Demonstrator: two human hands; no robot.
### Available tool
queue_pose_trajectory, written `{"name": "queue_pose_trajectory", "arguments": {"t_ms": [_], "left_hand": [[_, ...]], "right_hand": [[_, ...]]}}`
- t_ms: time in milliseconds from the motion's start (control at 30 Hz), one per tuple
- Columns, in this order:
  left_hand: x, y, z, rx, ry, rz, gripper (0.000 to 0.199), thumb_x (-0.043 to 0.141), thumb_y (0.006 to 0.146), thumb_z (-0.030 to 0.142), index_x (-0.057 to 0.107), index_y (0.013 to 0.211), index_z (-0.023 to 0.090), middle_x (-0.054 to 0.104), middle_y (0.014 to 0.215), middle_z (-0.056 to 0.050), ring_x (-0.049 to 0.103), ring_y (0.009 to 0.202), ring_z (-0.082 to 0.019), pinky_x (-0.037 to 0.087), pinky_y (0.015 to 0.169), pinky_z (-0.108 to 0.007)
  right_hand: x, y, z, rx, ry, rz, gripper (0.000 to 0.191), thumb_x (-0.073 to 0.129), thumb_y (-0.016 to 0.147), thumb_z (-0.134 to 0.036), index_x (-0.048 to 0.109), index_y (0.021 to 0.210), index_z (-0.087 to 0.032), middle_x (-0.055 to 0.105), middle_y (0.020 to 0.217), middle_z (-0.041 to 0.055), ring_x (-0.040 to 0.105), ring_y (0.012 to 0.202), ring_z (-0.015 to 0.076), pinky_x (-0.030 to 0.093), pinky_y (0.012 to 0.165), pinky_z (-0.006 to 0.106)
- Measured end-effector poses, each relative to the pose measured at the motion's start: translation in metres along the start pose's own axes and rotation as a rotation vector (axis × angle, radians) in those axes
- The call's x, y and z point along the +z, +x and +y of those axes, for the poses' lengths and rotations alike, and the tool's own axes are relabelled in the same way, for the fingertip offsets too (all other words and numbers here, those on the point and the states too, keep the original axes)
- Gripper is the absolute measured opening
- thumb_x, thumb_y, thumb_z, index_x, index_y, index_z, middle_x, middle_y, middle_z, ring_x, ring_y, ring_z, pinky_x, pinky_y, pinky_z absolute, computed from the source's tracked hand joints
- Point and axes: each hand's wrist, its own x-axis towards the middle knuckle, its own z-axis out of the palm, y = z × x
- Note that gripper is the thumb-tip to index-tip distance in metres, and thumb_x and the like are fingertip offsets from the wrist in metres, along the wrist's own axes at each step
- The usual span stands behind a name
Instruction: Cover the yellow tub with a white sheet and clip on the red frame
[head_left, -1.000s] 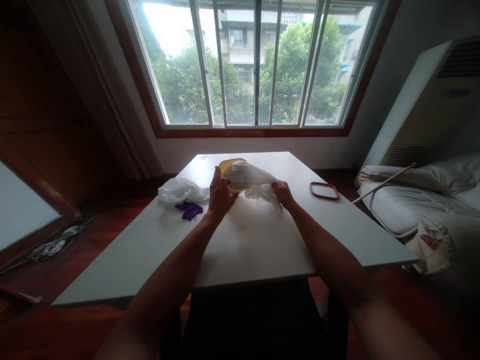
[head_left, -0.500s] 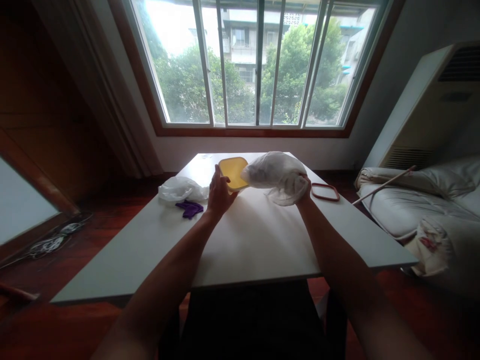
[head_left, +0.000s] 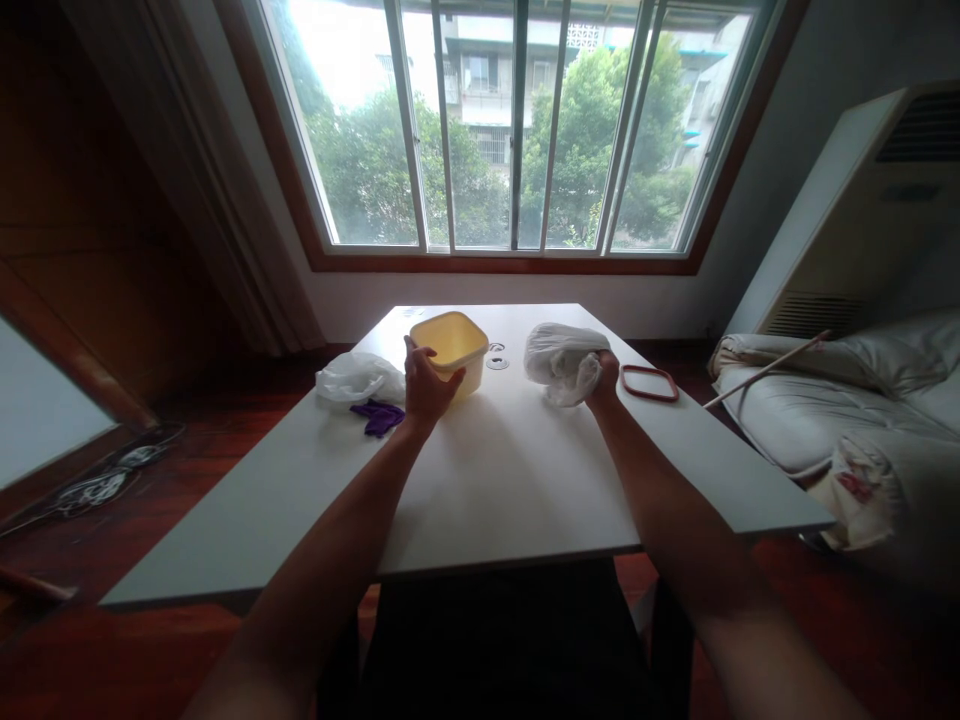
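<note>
Our half-spread left hand [head_left: 429,387] grips the yellow tub [head_left: 474,375], our clenched right hand [head_left: 604,377] a plastic bag [head_left: 561,352] right of it, and one-sided pressure could tip the tub.

The left forearm [head_left: 358,505] and the right forearm [head_left: 651,490] are stretched forward, both bare and angled inward toward each other. The left hand [head_left: 430,388] is held half curled, its thumb [head_left: 454,380] spread apart from the raised fingers [head_left: 412,362]. The right hand [head_left: 603,380] is closed, its fingertips largely hidden, and is held well apart from the left.
</note>
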Motion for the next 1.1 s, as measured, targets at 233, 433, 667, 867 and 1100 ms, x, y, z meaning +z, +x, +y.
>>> {"name": "queue_pose_trajectory", "arguments": {"t_ms": [233, 433, 667, 867, 1100], "left_hand": [[0.001, 0.002, -0.011, -0.029, -0.052, -0.001, 0.066, 0.072, 0.078, 0.036, 0.041, 0.134, 0.017, 0.033, 0.156, -0.02, 0.03, 0.148, -0.033, 0.033, 0.119, -0.049], [0.003, 0.0, -0.018, -0.006, 0.028, -0.013, 0.081, 0.069, 0.081, 0.041, 0.029, 0.147, 0.018, 0.031, 0.157, -0.019, 0.025, 0.15, -0.035, 0.031, 0.119, -0.052], [-0.002, -0.003, -0.032, -0.082, 0.229, 0.018, 0.073, 0.063, 0.083, 0.045, 0.035, 0.143, 0.014, 0.04, 0.145, -0.022, 0.039, 0.137, -0.04, 0.038, 0.111, -0.057], [-0.006, 0.002, -0.025, -0.073, 0.306, 0.049, 0.044, 0.063, 0.083, 0.039, 0.054, 0.116, 0.013, 0.057, 0.115, -0.018, 0.053, 0.113, -0.036, 0.046, 0.098, -0.051], [0.0, -0.018, 0.031, 0.304, 0.062, -0.355, 0.019, 0.056, 0.092, 0.036, 0.059, 0.103, 0.021, 0.065, 0.091, -0.005, 0.064, 0.085, -0.021, 0.053, 0.079, -0.035]], "right_hand": [[0.011, -0.014, 0.002, 0.058, -0.068, 0.008, 0.032, 0.052, 0.081, -0.049, 0.043, 0.064, -0.024, 0.048, 0.058, -0.0011, 0.043, 0.054, 0.0134, 0.04, 0.049, 0.026], [0.015, -0.017, 0.012, 0.057, -0.244, -0.114, 0.042, 0.053, 0.084, -0.057, 0.044, 0.062, -0.023, 0.048, 0.055, 0.0005, 0.041, 0.054, 0.0148, 0.037, 0.05, 0.029], [0.015, -0.026, 0.01, 0.018, -0.54, -0.275, 0.051, 0.047, 0.09, -0.061, 0.042, 0.056, -0.023, 0.047, 0.051, -0.0008, 0.043, 0.051, 0.0145, 0.033, 0.048, 0.029], [0.014, -0.028, 0.011, -0.013, -0.637, -0.397, 0.048, 0.054, 0.085, -0.059, 0.047, 0.056, -0.021, 0.048, 0.052, -0.0004, 0.041, 0.051, 0.0133, 0.03, 0.047, 0.027], [0.02, -0.042, 0.005, -0.073, -0.644, -0.672, 0.033, 0.059, 0.082, -0.047, 0.059, 0.066, -0.018, 0.053, 0.055, -0.0018, 0.045, 0.052, 0.0121, 0.032, 0.048, 0.024]]}}
